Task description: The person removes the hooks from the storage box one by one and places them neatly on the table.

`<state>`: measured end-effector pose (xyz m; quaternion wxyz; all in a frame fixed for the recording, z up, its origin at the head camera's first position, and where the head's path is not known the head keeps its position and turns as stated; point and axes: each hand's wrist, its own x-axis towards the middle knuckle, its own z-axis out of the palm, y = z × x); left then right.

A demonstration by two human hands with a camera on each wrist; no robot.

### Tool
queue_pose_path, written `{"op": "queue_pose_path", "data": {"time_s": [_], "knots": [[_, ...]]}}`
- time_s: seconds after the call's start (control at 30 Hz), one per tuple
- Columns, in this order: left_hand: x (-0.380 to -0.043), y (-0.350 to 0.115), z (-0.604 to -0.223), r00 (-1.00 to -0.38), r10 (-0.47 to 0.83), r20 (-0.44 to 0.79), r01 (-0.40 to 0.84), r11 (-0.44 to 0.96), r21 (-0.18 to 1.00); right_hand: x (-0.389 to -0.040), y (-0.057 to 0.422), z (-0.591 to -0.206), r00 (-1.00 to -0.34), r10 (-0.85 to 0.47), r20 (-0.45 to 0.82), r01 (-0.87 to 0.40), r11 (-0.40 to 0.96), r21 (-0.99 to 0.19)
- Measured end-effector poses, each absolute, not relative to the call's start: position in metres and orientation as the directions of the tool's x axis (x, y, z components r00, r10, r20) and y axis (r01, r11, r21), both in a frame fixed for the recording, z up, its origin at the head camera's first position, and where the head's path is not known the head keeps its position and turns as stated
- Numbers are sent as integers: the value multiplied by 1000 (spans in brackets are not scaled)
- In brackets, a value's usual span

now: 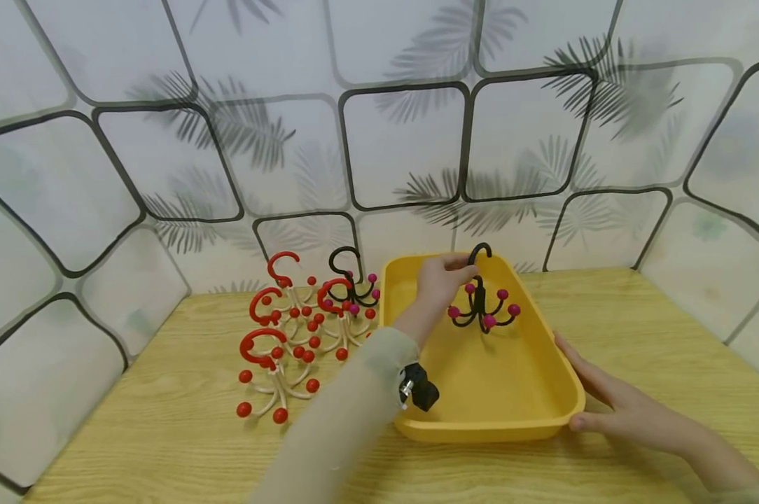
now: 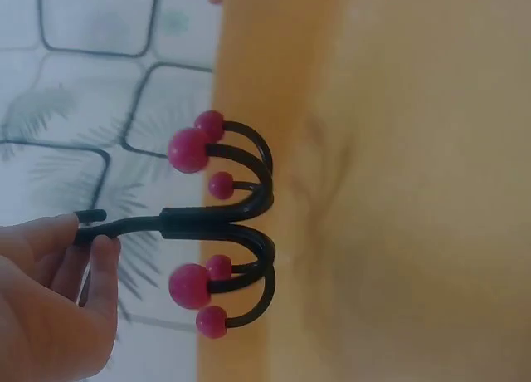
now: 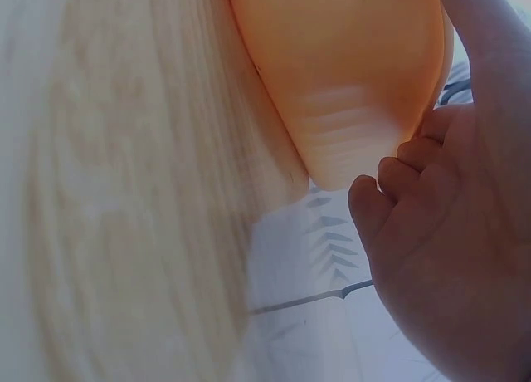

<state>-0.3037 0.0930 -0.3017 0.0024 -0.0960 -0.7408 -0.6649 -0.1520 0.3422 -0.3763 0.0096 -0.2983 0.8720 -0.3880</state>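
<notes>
My left hand [image 1: 438,288] pinches the curved neck of a black hook rack [image 1: 479,301] with magenta balls on its arm ends. The rack is upright, its arms hanging over the inside of a yellow tray [image 1: 483,432]. In the left wrist view, thumb and fingers grip the rack's stem [image 2: 133,224] close to its hook, and the curled arms fan out beyond. At the tray's right side rests my right hand [image 1: 638,413], its fingers lying along the outer wall and the thumb by the near corner. The right wrist view has those fingertips [image 3: 398,178] against the orange-looking wall.
Several hook racks with red hooks, cream arms and red balls [image 1: 279,385] stand left of the tray on the wooden table [image 1: 165,434]. Behind them is another black rack with magenta balls [image 1: 371,294]. A patterned wall [image 1: 405,154] closes off the back and sides.
</notes>
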Motion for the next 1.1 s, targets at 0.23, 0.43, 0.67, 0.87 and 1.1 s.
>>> {"op": "queue_pose_path", "data": {"time_s": [0.23,0.43,0.67,0.87,1.1], "knots": [[-281,70,-272,-931,281,231,237,-15,971,-152,339,-376,-819,-529,222,-517,510,-687],[-252,32,-249,-893,348,286,308,9,951,-152,338,-375,-820,-531,214,-509,504,-698],[-217,-26,-237,-877,356,322,379,100,920,-154,340,-377,-797,-555,237,-537,473,-699],[-187,-72,-239,-904,263,337,393,202,897,-155,340,-377,-793,-560,241,-541,463,-702],[-176,-110,-257,-934,171,313,352,312,882,-153,340,-378,-804,-545,237,-537,495,-684]]}}
